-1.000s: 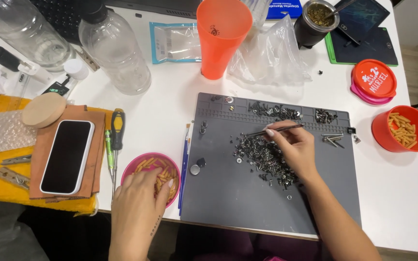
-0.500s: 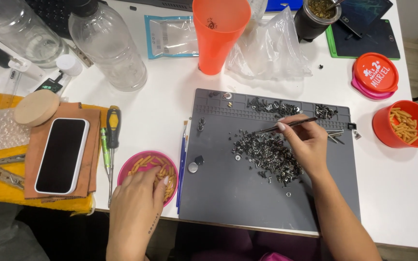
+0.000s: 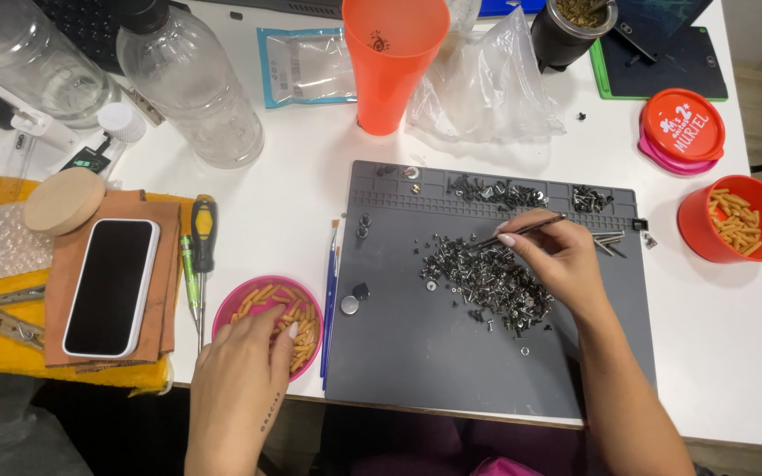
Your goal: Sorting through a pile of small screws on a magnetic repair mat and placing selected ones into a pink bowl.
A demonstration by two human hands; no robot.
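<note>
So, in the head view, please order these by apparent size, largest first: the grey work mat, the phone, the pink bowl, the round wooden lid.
1. Grey work mat, by far the largest.
2. Phone.
3. Pink bowl, partly covered by the left hand.
4. Round wooden lid, somewhat smaller than the bowl.

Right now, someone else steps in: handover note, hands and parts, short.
Left hand: open, fingertips in the pink bowl of orange pieces, at the table's near edge.
Right hand: pinching tweezers, tips over the screw pile on the grey mat.
Done: some screws sit in the tray slots along the mat's top edge.
Left: most screws lie loose mid-mat, a few strays towards the near side.
Nearby: red cup of orange pieces right of the mat; screwdriver and phone to its left.
</note>
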